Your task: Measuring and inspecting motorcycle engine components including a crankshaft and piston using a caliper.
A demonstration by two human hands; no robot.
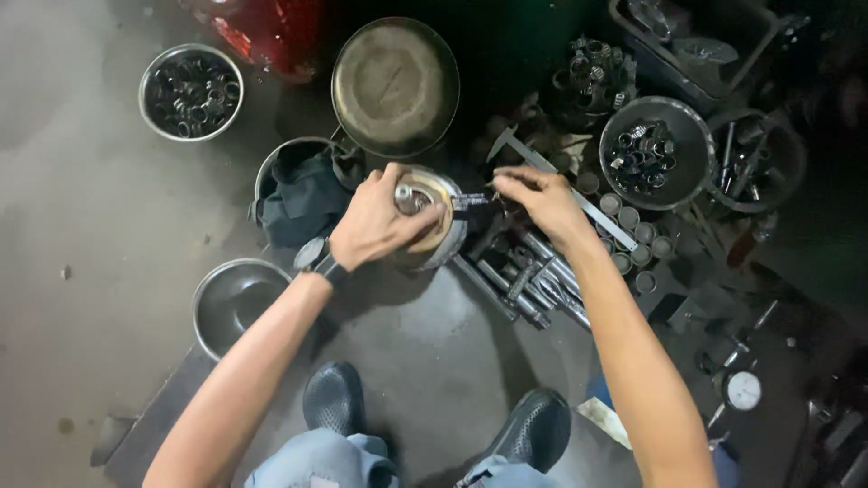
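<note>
My left hand (375, 221), with a watch on its wrist, grips a round metal part with a brass-coloured face (436, 228) that stands on the concrete floor. The thumb and fingers wrap over its top, next to a small shiny piece at its centre. My right hand (541, 201) pinches a thin dark tool (472, 201) that points at the part's right side. A long metal caliper (561, 185) lies just behind my right hand.
A large empty pan (395, 86) sits behind the part. Bowls of small metal rings stand at the far left (191, 92) and right (653, 152). An empty steel bowl (233, 303), a dark cloth (303, 199), steel rods (533, 280), small cups and a dial gauge (743, 390) surround me.
</note>
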